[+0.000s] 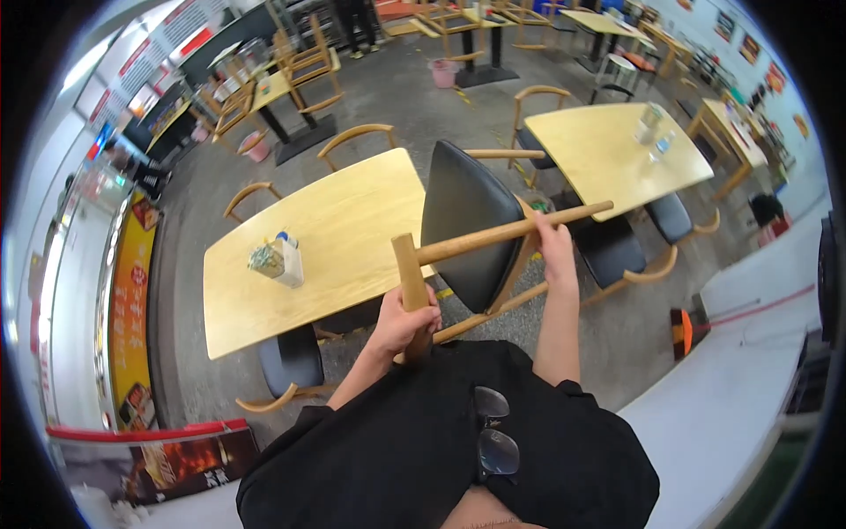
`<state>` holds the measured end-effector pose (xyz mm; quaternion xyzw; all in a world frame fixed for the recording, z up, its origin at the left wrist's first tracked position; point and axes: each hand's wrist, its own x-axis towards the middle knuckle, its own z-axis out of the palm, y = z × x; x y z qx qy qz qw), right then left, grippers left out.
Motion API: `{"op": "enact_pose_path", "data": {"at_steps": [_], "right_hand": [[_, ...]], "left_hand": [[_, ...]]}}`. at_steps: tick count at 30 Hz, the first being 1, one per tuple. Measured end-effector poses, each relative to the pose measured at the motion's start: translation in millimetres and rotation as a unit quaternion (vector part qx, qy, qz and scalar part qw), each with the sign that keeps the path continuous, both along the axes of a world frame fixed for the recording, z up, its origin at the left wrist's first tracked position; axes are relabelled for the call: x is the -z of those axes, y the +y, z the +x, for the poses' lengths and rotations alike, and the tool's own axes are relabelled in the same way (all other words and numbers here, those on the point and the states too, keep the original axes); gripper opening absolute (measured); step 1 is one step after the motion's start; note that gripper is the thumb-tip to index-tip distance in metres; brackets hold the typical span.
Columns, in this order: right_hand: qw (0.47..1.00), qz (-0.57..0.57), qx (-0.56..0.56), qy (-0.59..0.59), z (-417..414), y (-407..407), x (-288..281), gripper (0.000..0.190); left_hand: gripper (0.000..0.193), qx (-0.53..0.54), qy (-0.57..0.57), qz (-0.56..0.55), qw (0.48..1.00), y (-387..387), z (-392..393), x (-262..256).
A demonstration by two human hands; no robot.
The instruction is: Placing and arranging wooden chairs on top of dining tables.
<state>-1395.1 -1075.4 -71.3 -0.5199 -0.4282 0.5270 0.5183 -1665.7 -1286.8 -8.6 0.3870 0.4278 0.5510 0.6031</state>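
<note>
A wooden chair with a black padded seat [466, 228] is held tilted on its side in front of my chest. My left hand [404, 321] wraps around the thick wooden piece at its near end. Higher up, my right hand [555, 248] grips the frame where a round wooden leg [575, 213] passes the edge of the seat. The chair overlaps the right end of a pale wood-topped table [324, 225] in the view; contact between them cannot be told. A holder with packets [277, 261] stands on that tabletop.
To the right is a second pale table [608, 145], with a black-seated chair [608, 251] close by. Another chair [291, 364] stands at the left table's near side. Farther off, upturned chairs [310, 63] rest on tables, near pink buckets [254, 147]. A person [135, 165] is at far left.
</note>
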Motion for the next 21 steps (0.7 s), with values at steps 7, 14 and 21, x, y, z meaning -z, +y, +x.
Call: {"op": "enact_pose_path", "data": {"at_steps": [7,14,21], "right_hand": [[0.962,0.191,0.031,-0.195,0.3,-108.8,-82.6,0.038],[0.95,0.176,-0.008,-0.259,-10.8,-136.2,-69.2,0.04],[0.961,0.151,0.049,-0.225,-15.4,-161.2,-72.8,0.032]], "left_hand": [[0.017,0.094,0.095,-0.025,0.991,30.9,74.8,1.8],[0.023,0.17,0.277,0.013,0.946,21.5,117.7,20.8],[0.025,0.177,0.272,0.044,0.945,0.5,123.3,6.7]]}}
